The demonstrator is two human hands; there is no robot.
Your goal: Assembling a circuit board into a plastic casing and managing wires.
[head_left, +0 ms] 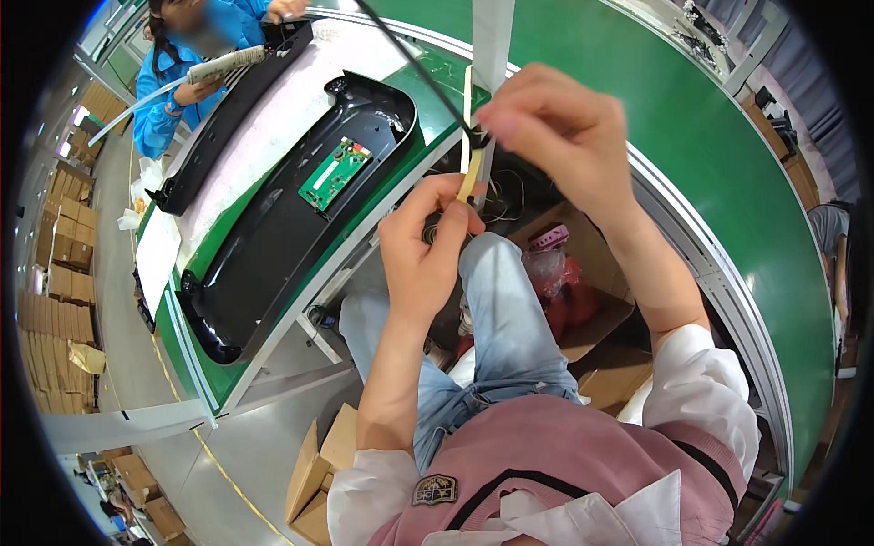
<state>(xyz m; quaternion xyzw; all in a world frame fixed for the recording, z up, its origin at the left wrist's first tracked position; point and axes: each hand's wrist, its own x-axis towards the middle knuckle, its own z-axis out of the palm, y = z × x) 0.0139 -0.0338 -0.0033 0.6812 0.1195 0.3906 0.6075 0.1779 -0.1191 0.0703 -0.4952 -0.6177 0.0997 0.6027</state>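
My left hand [426, 241] pinches a narrow pale-yellow strip [472, 176] between thumb and forefinger, just past the table edge and above my knees. My right hand [569, 136] is raised to the right of the strip's upper end, its fingers closed in a pinch and slightly blurred. What sits in that pinch is hard to make out. A thin black cord-like line [414, 64] runs down from the top and ends in a dark piece by these fingertips. On the table to the left lies a long, glossy black casing [264, 246], holding a green circuit board [334, 176].
Across the table, a person in a blue jacket [155, 118] has hands at a second long black part [218, 127]. A white upright post [492, 45] stands by my right hand. Under the table are cardboard boxes [601, 318] and red bags [569, 305]. A green surface [728, 200] curves around the right.
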